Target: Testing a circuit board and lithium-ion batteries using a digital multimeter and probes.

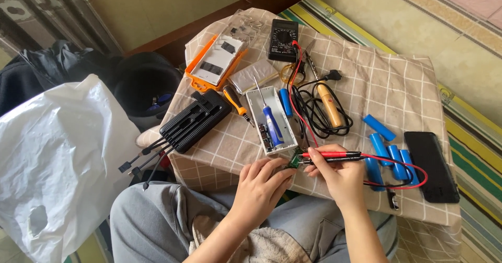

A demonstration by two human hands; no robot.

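My left hand [263, 182] pinches a small green circuit board [295, 160] at the table's near edge. My right hand [336, 175] grips two multimeter probes [334, 156], one red and one black, with their tips touching the board. Red and black leads run from the probes up to a black multimeter [283, 39] at the far side. Just above the board lies a white open case [271, 118] with a blue-handled screwdriver [271, 124] resting in it.
On the checked cloth [387, 80] lie several blue cylindrical cells [389, 155], a black phone [431, 166], a soldering iron [329, 103], an orange-handled screwdriver [234, 99], a black power bank [196, 120] with cables, and an orange-rimmed tray [215, 62]. A white plastic bag [57, 163] sits at the left.
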